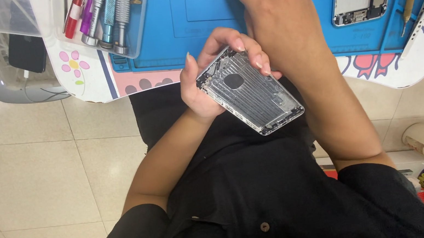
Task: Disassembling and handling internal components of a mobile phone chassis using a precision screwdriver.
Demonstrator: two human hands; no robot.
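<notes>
Head view shows the blue mat (207, 9) on the surface, and below its edge the left hand (208, 89) keeps a closed grip around the silver phone housing (249, 91), held tilted over the lap with its bare inside up. The right hand (278, 21) reaches over the mat with fingers spread and holds nothing. It looks like a step of stripping or inspecting the housing, so the next move calls for a fine tool, perhaps one of the screwdrivers (105, 9) in the clear tray.
</notes>
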